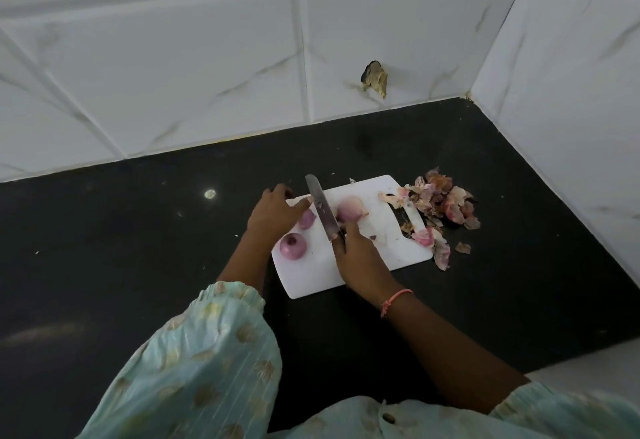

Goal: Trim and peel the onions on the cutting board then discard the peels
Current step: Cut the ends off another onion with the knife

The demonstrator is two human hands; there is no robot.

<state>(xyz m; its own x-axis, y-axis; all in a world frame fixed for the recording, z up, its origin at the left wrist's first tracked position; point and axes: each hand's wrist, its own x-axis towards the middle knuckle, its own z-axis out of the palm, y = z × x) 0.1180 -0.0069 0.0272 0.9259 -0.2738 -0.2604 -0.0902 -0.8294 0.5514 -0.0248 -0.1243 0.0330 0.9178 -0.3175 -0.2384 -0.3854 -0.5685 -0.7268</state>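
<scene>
On the cutting board (pixel 398 248), at its left end, a peeled onion (pixel 293 246) lies done; the left hand (pixel 273 212) rests there, fingers loosely spread. Mid-board, the right hand (pixel 360 258) grips the knife (pixel 322 208) beside another onion (pixel 349 210) — seemingly half-peeled. Off its right end, peels (pixel 440 206) await discarding.

At frame centre the right hand (pixel 360 258) hides the knife (pixel 323 212) handle; the left hand (pixel 277 212) covers part of a small onion piece (pixel 307 220) (blurred).
</scene>
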